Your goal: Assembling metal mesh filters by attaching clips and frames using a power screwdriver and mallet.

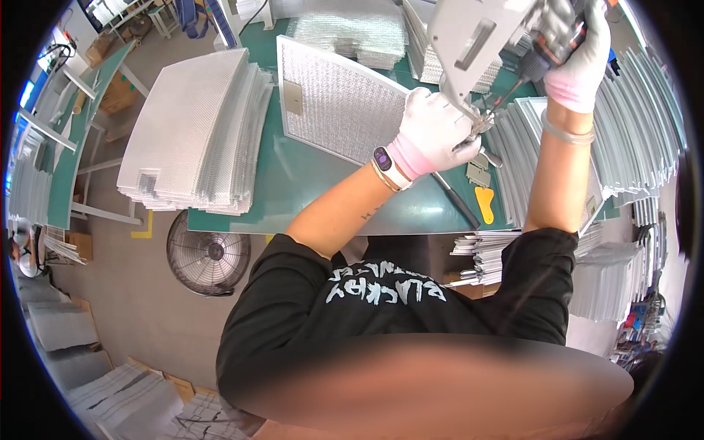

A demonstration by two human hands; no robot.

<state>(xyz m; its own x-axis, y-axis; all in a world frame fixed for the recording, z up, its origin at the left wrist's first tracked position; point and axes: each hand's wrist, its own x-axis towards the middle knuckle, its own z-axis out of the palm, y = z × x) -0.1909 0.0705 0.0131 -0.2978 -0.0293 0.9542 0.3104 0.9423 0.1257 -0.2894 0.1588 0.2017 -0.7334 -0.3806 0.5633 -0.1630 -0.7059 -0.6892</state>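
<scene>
My left hand (434,132), in a white glove with a pink cuff, is closed beside the lower tip of a white machine arm (473,44). What its fingers pinch is hidden. A framed silver mesh panel (345,99) with a small beige plate lies tilted on the green table, its right end running behind that hand. Up at the right, my right hand (587,59), gloved too, wraps round a dark tool (539,62) whose thin shaft points down toward the machine tip. Close below my left hand lie a black-handled tool (458,202), a yellow scraper-like piece (484,205) and small beige plates (479,172).
Stacked mesh sheets (198,132) stand on the left of the green table (315,198), with more mesh (348,29) at the back. Rows of framed panels (631,132) fill the right side. A round floor fan (209,253) is below the table's left edge.
</scene>
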